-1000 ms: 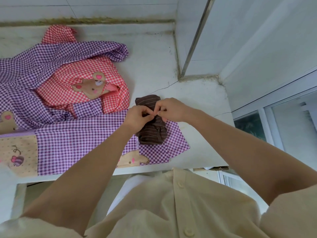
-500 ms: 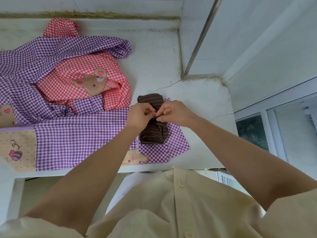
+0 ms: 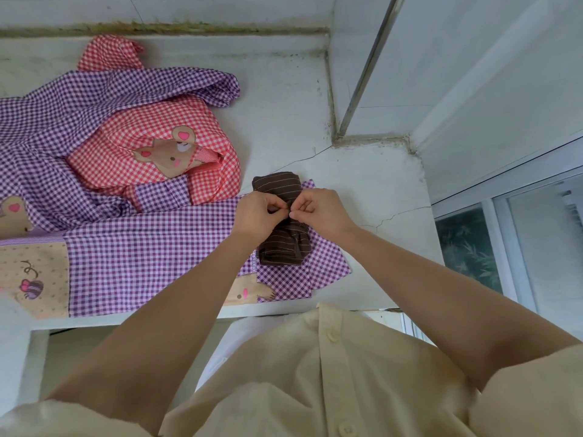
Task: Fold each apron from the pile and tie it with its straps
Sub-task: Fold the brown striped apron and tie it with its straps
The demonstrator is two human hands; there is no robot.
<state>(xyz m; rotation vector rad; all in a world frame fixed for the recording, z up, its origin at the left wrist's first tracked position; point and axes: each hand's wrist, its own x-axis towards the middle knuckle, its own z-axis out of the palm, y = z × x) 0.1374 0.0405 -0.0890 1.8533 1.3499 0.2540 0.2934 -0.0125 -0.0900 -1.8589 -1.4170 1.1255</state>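
Note:
A brown striped apron (image 3: 283, 247), folded into a small bundle, lies on the right end of a purple gingham apron (image 3: 151, 257). My left hand (image 3: 257, 216) and my right hand (image 3: 321, 209) meet over the middle of the bundle. The fingertips of both pinch its thin brown strap, which is mostly hidden between them. A red gingham apron (image 3: 157, 152) with a bear patch lies bunched to the left, among more purple gingham cloth.
The aprons lie on a white ledge (image 3: 378, 184) with cracks in it. Its front edge runs just below the purple apron. A tiled wall corner with a metal strip (image 3: 366, 74) rises behind, and a window frame (image 3: 504, 216) stands to the right.
The hands stay together over the brown bundle, with only small finger movements on the strap. The camera has shifted slightly.

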